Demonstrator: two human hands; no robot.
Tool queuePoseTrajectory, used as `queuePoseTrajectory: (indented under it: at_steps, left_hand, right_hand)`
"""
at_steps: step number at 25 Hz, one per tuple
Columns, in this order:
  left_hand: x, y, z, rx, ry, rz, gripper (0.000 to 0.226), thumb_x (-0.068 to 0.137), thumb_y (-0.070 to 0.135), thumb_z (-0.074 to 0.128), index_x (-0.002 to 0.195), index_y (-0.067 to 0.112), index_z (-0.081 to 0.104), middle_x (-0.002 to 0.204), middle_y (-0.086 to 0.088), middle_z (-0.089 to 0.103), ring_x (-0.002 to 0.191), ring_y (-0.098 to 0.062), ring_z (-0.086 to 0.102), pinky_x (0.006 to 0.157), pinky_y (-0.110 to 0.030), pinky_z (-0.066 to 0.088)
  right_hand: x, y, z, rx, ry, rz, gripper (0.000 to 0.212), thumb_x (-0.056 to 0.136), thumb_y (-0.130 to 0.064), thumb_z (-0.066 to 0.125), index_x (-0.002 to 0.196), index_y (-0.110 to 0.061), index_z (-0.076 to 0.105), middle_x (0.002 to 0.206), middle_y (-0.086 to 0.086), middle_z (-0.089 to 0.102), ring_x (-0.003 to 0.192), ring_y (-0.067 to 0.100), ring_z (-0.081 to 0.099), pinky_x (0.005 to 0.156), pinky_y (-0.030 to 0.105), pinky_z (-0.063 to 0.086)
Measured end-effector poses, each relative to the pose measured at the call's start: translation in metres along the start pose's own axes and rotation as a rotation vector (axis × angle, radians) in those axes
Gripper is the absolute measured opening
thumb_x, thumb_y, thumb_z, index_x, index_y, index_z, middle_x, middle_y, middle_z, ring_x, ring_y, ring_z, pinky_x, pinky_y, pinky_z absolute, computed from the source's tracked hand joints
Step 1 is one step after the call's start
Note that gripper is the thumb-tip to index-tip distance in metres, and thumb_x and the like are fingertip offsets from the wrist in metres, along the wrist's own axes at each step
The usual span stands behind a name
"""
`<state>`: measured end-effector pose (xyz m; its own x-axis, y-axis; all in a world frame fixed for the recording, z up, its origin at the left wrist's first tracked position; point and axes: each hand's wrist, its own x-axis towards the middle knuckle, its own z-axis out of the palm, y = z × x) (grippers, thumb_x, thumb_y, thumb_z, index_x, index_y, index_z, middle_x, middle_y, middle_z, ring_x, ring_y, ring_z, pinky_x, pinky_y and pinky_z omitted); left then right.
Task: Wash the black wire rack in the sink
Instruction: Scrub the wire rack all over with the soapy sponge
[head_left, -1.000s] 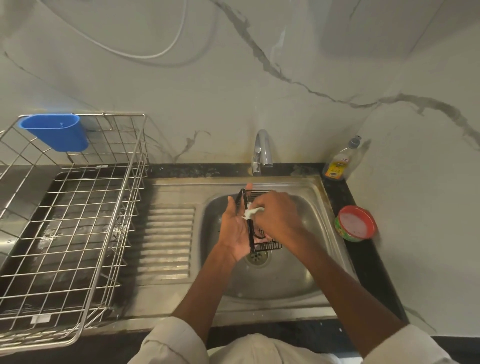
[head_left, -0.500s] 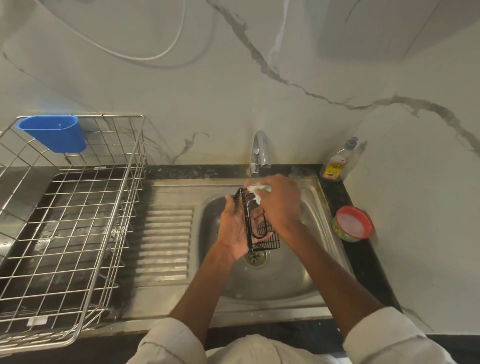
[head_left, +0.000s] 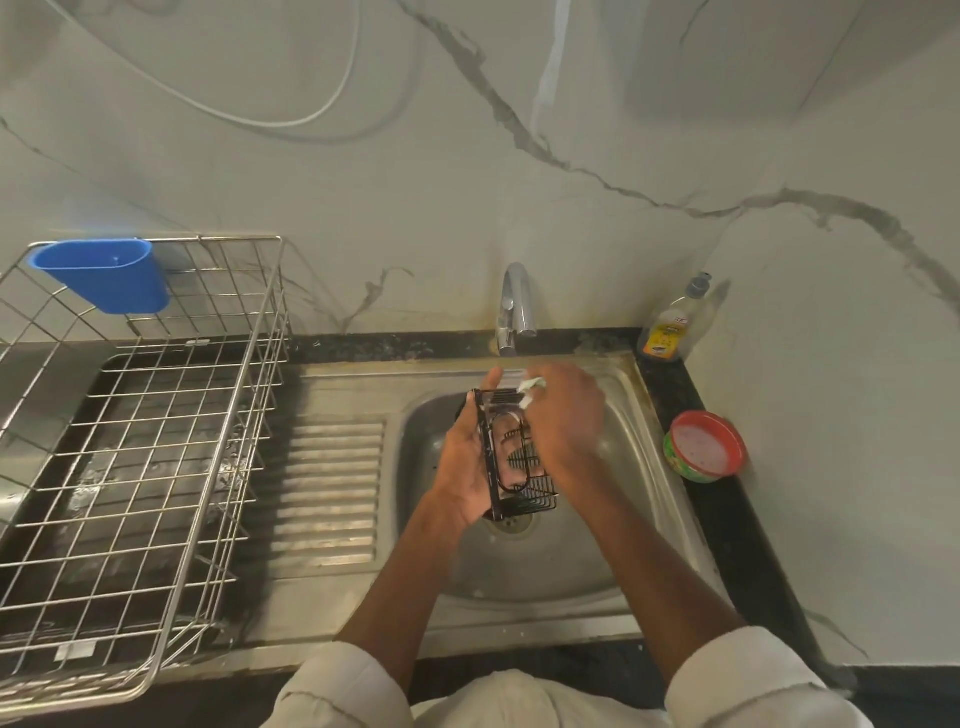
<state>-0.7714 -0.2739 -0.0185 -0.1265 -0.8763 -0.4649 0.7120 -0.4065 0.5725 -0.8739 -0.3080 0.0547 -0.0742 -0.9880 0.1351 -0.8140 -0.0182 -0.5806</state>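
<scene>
We hold the rack on end over the sink, just above the drain. Our left hand cups it from the left side, palm against the frame, fingers reaching up along it and the thumb tip showing past its top edge. Our right hand lies over the rack's upper right part, fingers curled around a pale, soapy scrubber pressed to the top corner. The tap stands just behind our hands; we cannot tell if water runs. To the right on the counter sit a soap bottle and a red-rimmed tub, well apart from the rack. To the left stands a wire basket with 1 blue cup hung on its rim.
</scene>
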Motion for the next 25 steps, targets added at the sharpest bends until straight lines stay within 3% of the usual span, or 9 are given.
queuePoseTrajectory:
  at_steps: [2,5,10,13,15,17,19,21,25]
  left_hand:
    - [-0.005,0.003,0.003,0.036,0.008,-0.015,0.056,0.109,0.061,0.036,0.14,0.026,0.066,0.123,-0.014,0.076,0.105,-0.028,0.073,0.083,-0.045,0.062]
    - [-0.006,-0.004,0.005,0.087,0.006,-0.033,0.055,0.111,0.052,0.035,0.106,0.01,0.07,0.078,-0.004,0.076,0.066,-0.016,0.073,0.055,-0.026,0.057]
    - [-0.012,-0.007,0.009,0.087,-0.031,-0.049,0.064,0.109,0.06,0.036,0.128,0.004,0.061,0.116,-0.017,0.071,0.097,-0.028,0.073,0.077,-0.044,0.064]
    - [-0.013,-0.01,0.012,0.126,-0.025,-0.029,0.066,0.112,0.052,0.033,0.091,0.003,0.073,0.077,-0.008,0.075,0.066,-0.02,0.074,0.063,-0.037,0.064]
    - [-0.011,-0.008,0.012,0.076,-0.023,-0.019,0.065,0.111,0.056,0.035,0.102,0.007,0.078,0.099,-0.011,0.074,0.095,-0.03,0.074,0.087,-0.054,0.064]
    - [-0.007,-0.008,0.007,0.054,0.005,-0.012,0.063,0.11,0.059,0.036,0.125,0.007,0.07,0.111,-0.01,0.071,0.112,-0.033,0.067,0.097,-0.063,0.058]
    - [-0.008,-0.008,0.01,0.123,0.034,-0.032,0.057,0.114,0.049,0.031,0.118,0.005,0.066,0.09,-0.004,0.076,0.09,-0.023,0.075,0.077,-0.046,0.065]
    - [-0.008,-0.012,0.01,0.165,0.037,-0.039,0.049,0.115,0.038,0.027,0.099,0.009,0.063,0.068,0.001,0.072,0.062,-0.013,0.072,0.056,-0.03,0.06]
    - [-0.005,-0.018,0.007,0.152,0.017,-0.056,0.052,0.115,0.045,0.028,0.111,0.012,0.069,0.088,-0.001,0.077,0.087,-0.017,0.071,0.079,-0.043,0.06]
  right_hand:
    - [0.005,0.0,-0.002,0.128,0.041,0.052,0.027,0.09,-0.006,0.072,0.113,-0.02,0.077,0.113,0.0,0.075,0.099,0.013,0.068,0.073,0.015,0.044]
    - [-0.011,-0.015,-0.001,0.253,-0.157,-0.078,0.023,0.087,-0.007,0.076,0.104,-0.022,0.081,0.106,-0.002,0.078,0.095,0.008,0.07,0.085,0.02,0.055]
    - [0.003,-0.002,-0.016,-0.073,-0.131,-0.011,0.025,0.089,-0.006,0.073,0.11,-0.018,0.079,0.108,0.006,0.076,0.091,0.018,0.069,0.072,0.025,0.048]
    - [-0.001,-0.008,-0.015,0.059,-0.199,-0.13,0.027,0.09,-0.003,0.071,0.11,-0.02,0.079,0.112,0.002,0.076,0.093,0.009,0.067,0.084,0.024,0.053]
    - [0.001,-0.001,-0.016,0.017,-0.164,-0.075,0.03,0.089,-0.003,0.072,0.111,-0.021,0.079,0.115,0.002,0.076,0.098,0.013,0.071,0.086,0.03,0.058]
    - [0.003,0.002,-0.018,0.035,-0.102,-0.014,0.028,0.09,-0.006,0.072,0.114,-0.02,0.078,0.117,0.003,0.075,0.097,0.013,0.07,0.077,0.019,0.054]
    - [-0.001,-0.005,-0.017,0.098,-0.151,-0.094,0.025,0.091,-0.007,0.072,0.113,-0.019,0.078,0.113,0.001,0.077,0.083,0.003,0.066,0.066,0.005,0.044]
    - [-0.007,-0.006,-0.013,0.073,-0.205,-0.129,0.022,0.09,-0.011,0.075,0.111,-0.018,0.079,0.107,0.001,0.078,0.079,0.002,0.066,0.067,0.007,0.048]
    - [-0.003,-0.002,-0.02,0.02,-0.213,-0.077,0.024,0.089,-0.014,0.078,0.112,-0.016,0.078,0.108,0.004,0.077,0.08,0.011,0.07,0.069,0.018,0.054]
